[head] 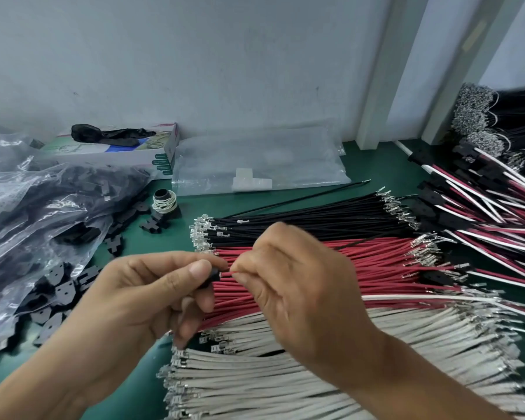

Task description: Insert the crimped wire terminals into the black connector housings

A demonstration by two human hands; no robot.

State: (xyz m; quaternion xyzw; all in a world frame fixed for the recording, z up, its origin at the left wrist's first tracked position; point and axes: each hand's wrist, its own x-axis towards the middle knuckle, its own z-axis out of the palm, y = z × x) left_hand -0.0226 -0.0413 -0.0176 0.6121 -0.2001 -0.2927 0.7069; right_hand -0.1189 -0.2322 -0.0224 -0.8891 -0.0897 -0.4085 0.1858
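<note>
Above red wires [376, 268]: left hand [140, 292] gripping black housing [213, 275]; right hand [297, 277] pinching red wire [231, 272].

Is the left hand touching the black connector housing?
Touching. The head view shows the left hand pinching the black connector housing between thumb and fingers.

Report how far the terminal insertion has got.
Done: finished assemblies piled at right. In hand: left hand holds a black housing while right hand pinches a red wire at it. Left: stacks of black wires, red wires, white wires, bagged housings.
</note>
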